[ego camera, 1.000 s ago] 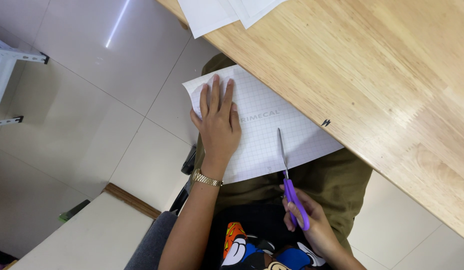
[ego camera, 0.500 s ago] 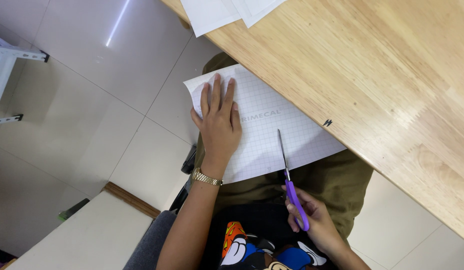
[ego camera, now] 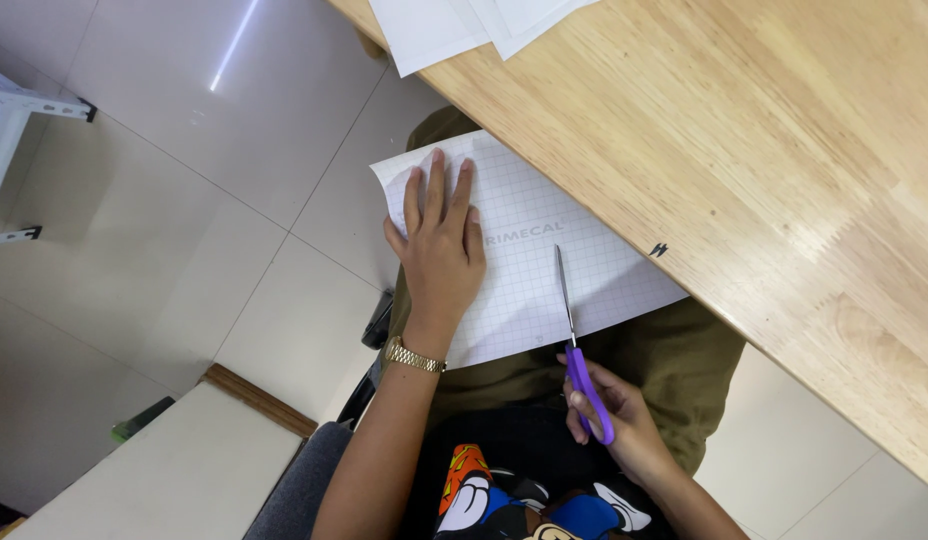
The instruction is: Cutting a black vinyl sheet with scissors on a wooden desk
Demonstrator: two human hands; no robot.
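Head view, sheet: a white, gridded rectangular sheet of paper point(ego camera: 529, 255) lies half on the person's olive-green lap, its far edge tucked under the edge of the pale wooden table point(ego camera: 744, 150); its left corner curls upward.
Head view, left hand: the left hand point(ego camera: 439, 235) lies flat, fingers spread, pressing on the sheet near the curled corner; it clasps nothing.
Head view, right hand: the right hand point(ego camera: 619, 425) is closed round the purple-handled scissors point(ego camera: 574, 335), fingers through the loops.
Head view, blades: the steel blades look nearly together and lie over the sheet, pointing away from the person.
Risk, wandering cut: the sheet rests on soft lap fabric, so it could sag and the cut might drift off the grid line.
Risk, slipping paper: only one hand pins it; a push from the blades could slide or crumple the free right part.
Risk, fingers: the left thumb sits near the blade line, so a sideways slip could nick it.
Count: one gridded sheet, one pair of scissors, two hands, one gold wristwatch point(ego camera: 414, 355), several plain white sheets point(ego camera: 454, 25) at the table's far end.
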